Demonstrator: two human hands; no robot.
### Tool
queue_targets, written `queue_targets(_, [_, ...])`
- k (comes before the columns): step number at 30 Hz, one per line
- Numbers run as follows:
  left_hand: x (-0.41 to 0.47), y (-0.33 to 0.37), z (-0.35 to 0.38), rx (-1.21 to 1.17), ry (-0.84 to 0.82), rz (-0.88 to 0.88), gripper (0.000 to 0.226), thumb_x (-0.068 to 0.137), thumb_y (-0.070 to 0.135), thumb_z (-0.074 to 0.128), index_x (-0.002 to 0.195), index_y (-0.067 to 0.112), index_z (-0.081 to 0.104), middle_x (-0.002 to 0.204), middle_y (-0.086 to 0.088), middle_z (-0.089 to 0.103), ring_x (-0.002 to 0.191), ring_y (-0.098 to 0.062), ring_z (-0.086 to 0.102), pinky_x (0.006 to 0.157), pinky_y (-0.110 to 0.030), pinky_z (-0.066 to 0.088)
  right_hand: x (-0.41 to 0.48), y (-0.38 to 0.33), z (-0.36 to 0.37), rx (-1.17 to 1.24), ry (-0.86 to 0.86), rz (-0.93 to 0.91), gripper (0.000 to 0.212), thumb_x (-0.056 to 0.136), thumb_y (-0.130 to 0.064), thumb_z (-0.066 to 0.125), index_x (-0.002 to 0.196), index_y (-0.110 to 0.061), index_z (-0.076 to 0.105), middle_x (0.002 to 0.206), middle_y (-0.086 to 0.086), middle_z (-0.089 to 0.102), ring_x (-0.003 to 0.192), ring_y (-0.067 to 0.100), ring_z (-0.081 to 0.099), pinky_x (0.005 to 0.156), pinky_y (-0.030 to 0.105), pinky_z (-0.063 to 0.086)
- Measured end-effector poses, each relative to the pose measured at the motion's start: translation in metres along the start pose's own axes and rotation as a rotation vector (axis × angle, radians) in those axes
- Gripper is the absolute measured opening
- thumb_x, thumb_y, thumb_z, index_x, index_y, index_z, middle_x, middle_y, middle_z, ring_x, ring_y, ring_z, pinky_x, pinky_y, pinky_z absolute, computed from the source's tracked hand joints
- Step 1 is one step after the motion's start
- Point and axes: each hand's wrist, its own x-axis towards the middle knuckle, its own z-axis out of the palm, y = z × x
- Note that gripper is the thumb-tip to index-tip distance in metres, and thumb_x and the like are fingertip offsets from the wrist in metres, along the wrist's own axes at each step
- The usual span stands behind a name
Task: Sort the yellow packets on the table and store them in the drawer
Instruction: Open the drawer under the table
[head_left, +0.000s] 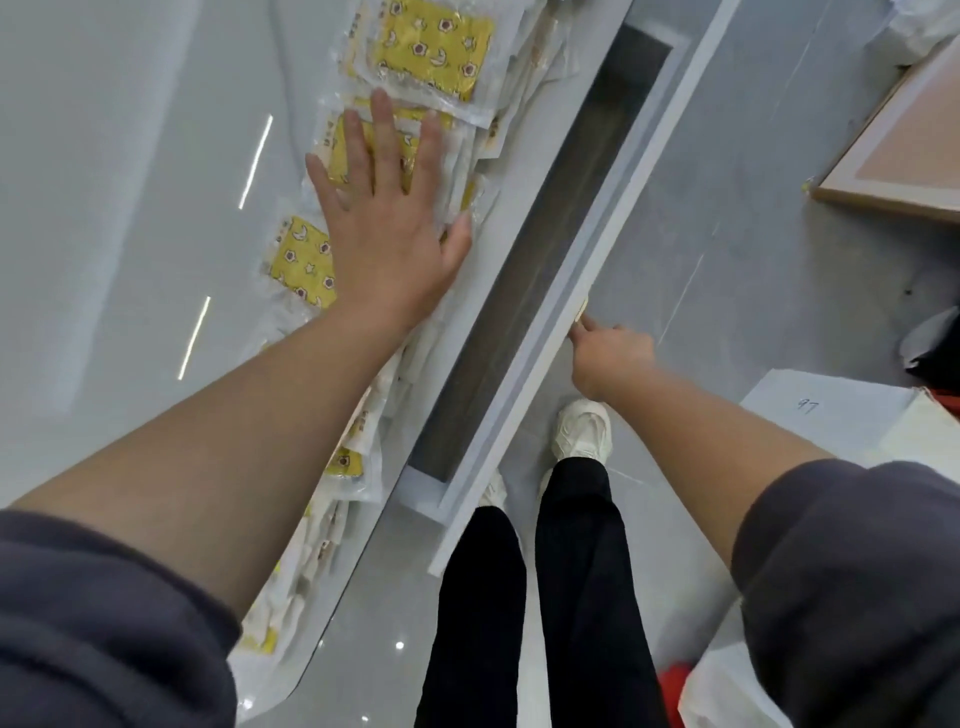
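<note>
**Left hand flat on the packets, right hand on the open drawer**

Your left hand (384, 218) lies palm down on the yellow packets (434, 49), which sit in a loose, overlapping row along the near edge of the white bench (130, 182). Its fingers (382, 119) are straight and spread, pressing on one packet in the middle of the row and curling round nothing. One patterned packet lies just beyond your fingertips, and another shows beside your wrist. More run back under your forearm toward the bench corner.

The drawer (618, 218) stands pulled out below the bench edge, its grey inside showing. Your right hand (613, 358) is at the top edge of its white front panel, with its fingers (587, 325) curled and gripping that edge.

Your white shoes (584, 431) stand on the grey floor (753, 234) by the drawer. A cardboard box (893, 156) lies farther off to the right.
</note>
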Motion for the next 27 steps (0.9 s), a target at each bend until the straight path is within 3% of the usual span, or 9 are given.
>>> queue_targets(8, [-0.043,0.018,-0.006,-0.038,0.029,0.101,0.068,0.094,0.037,0.029,0.154,0.016,0.004,0.161,-0.012,0.0,0.149,-0.029,-0.001,0.116,-0.059,0.0,-0.017,0.026,0.025,0.053,-0.009,0.052,0.066,0.094,-0.007,0.032,0.153,-0.027,0.01,0.15,0.002,0.033,0.13,0.036,0.041,0.094,0.048,0.046])
queue_targets(14, [-0.115,0.053,0.015,-0.148,0.028,0.355,0.057,0.09,0.019,0.042,0.144,0.004,0.036,0.156,-0.013,0.027,0.146,-0.025,0.02,0.119,-0.051,0.013,-0.023,0.041,0.033,-0.014,-0.018,0.074,0.069,0.092,-0.008,0.033,0.153,-0.031,0.009,0.141,0.006,0.043,0.123,0.036,0.049,0.095,0.049,0.045])
queue_targets(19, [-0.165,0.075,0.054,-0.247,-0.152,0.348,0.05,0.09,0.027,0.033,0.128,0.005,0.056,0.136,-0.01,0.055,0.134,-0.025,0.045,0.113,-0.047,0.027,-0.028,0.057,0.046,-0.031,-0.04,0.093,0.077,0.09,-0.006,0.036,0.153,-0.032,0.001,0.129,0.007,0.05,0.109,0.034,0.054,0.091,0.047,0.048])
queue_targets(23, [-0.192,0.097,0.076,-0.29,-0.484,0.334,0.046,0.1,0.029,0.037,0.145,0.017,0.038,0.149,0.003,0.041,0.143,-0.014,0.027,0.117,-0.038,0.013,-0.036,0.072,0.058,0.012,-0.021,0.084,0.078,0.09,-0.006,0.038,0.153,-0.032,0.0,0.115,0.006,0.05,0.096,0.032,0.055,0.082,0.043,0.05])
queue_targets(25, [-0.199,0.109,0.083,-0.333,-0.56,0.342,0.041,0.1,0.024,0.035,0.14,0.017,0.042,0.14,-0.001,0.05,0.137,-0.02,0.039,0.112,-0.04,0.027,-0.042,0.081,0.065,0.079,0.003,0.048,0.079,0.09,-0.007,0.038,0.153,-0.036,-0.001,0.126,0.008,0.051,0.096,0.031,0.056,0.075,0.039,0.048])
queue_targets(27, [-0.202,0.118,0.084,-0.404,-0.578,0.308,0.034,0.099,0.018,0.035,0.13,0.012,0.049,0.12,-0.008,0.061,0.119,-0.027,0.054,0.095,-0.041,0.043,-0.049,0.085,0.072,0.354,-0.001,0.025,0.075,0.092,-0.008,0.038,0.153,-0.036,0.005,0.139,0.011,0.049,0.103,0.031,0.056,0.078,0.036,0.046])
